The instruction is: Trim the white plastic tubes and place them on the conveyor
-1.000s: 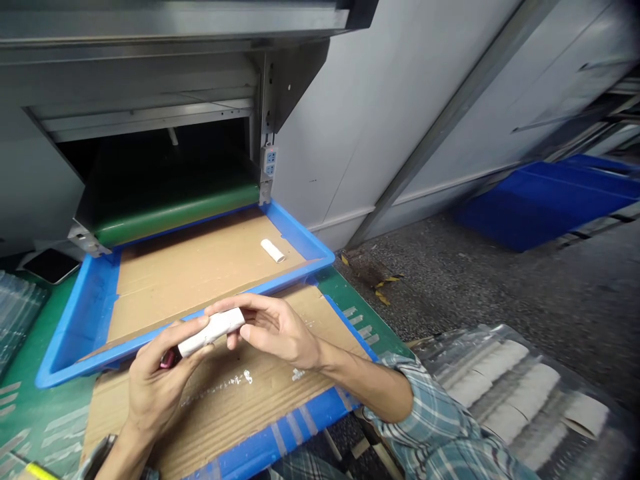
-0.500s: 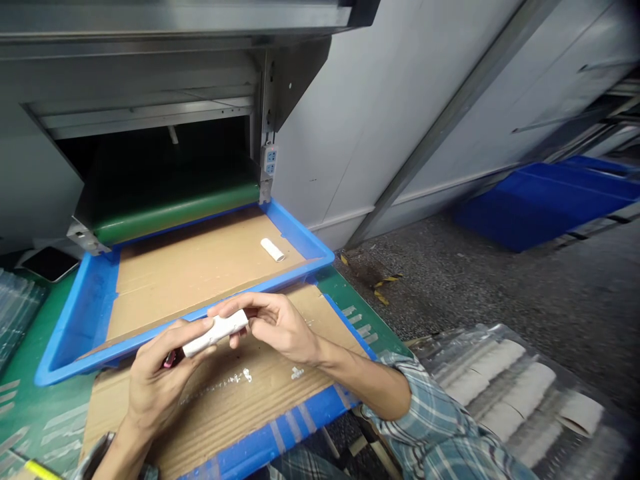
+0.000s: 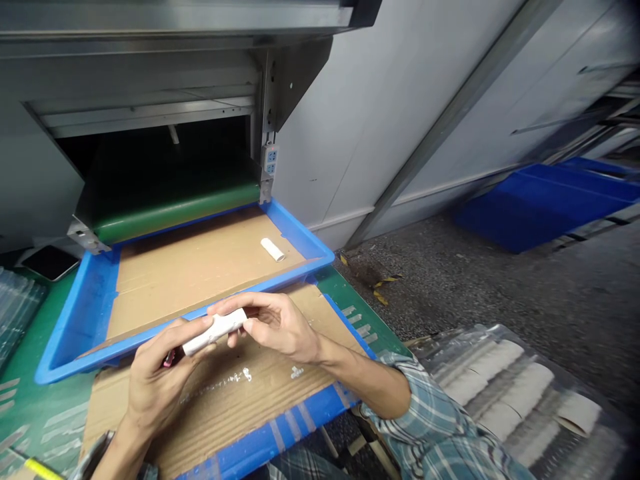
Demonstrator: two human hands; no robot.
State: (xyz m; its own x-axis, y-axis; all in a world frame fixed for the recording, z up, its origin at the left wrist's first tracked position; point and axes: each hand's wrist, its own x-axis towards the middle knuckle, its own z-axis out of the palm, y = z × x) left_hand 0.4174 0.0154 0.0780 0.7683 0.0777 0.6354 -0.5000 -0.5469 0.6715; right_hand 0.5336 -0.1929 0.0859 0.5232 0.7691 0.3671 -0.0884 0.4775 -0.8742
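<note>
A short white tube-like piece (image 3: pixel 213 335) is held above the cardboard sheet, tilted with its right end higher. My left hand (image 3: pixel 159 370) grips its left part between thumb and fingers. A small dark and pink thing (image 3: pixel 170 358) shows within that palm; I cannot make out its kind. My right hand (image 3: pixel 280 328) is closed about the piece's right end, with fingers along the top and the thumb at the end. Beyond my hands, a similar white piece (image 3: pixel 273 249) lies on cardboard inside the blue tray (image 3: pixel 56 347).
A green conveyor belt (image 3: pixel 180 212) ends over the tray's far side, with a dark opening behind. Cardboard (image 3: pixel 235 407) covers the near work surface. A phone-like dark slab (image 3: pixel 51 262) lies left, and a yellow pen-like tool (image 3: pixel 43 469) bottom left. Wrapped rolls (image 3: pixel 523 390) stand at right.
My right thumb and fingers have shifted slightly at the piece's right end. The white piece and my left hand stay almost where they were.
</note>
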